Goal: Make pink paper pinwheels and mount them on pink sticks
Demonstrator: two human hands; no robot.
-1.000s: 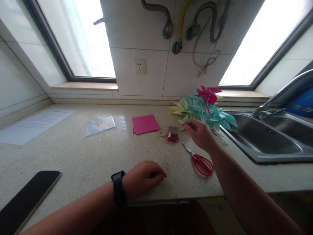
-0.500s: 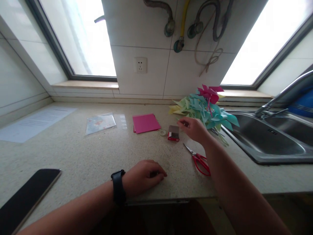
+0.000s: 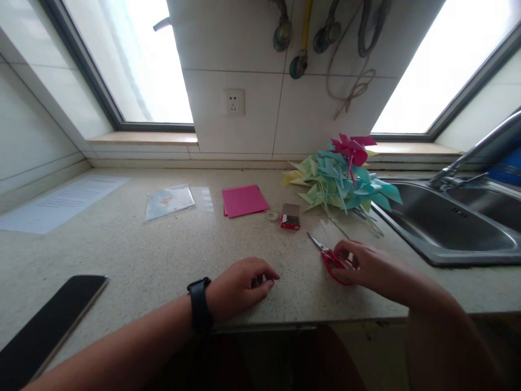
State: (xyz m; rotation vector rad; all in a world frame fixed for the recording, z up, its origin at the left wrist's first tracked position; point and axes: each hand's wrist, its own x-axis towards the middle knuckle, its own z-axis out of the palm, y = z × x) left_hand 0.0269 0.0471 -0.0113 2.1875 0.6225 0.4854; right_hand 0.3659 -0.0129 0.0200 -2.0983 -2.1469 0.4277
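My right hand (image 3: 360, 264) is on the red handles of a pair of scissors (image 3: 319, 243), its thumb and fingers curled around them. The scissors lie on the counter with the slightly parted blades pointing up and left. My left hand (image 3: 244, 285), with a black watch (image 3: 199, 304) on the wrist, rests near the counter's front edge. Its fingers are loosely bent, with a gap between thumb and forefinger and nothing visible in them. Beyond the hands are a small red box (image 3: 290, 217), a roll of clear tape (image 3: 272, 216) and pink paper sheets (image 3: 245, 200).
Several paper pinwheels (image 3: 342, 179) in green, blue and pink lie at the back right, beside a steel sink (image 3: 431, 258). To the left are a clear packet (image 3: 170, 202), a printed sheet (image 3: 61, 203) and a dark phone or tablet (image 3: 52, 320).
My right hand has come back from beside the red box and pinwheels to the scissors' handles. My left hand stays in nearly the same place. The view has shifted slightly.
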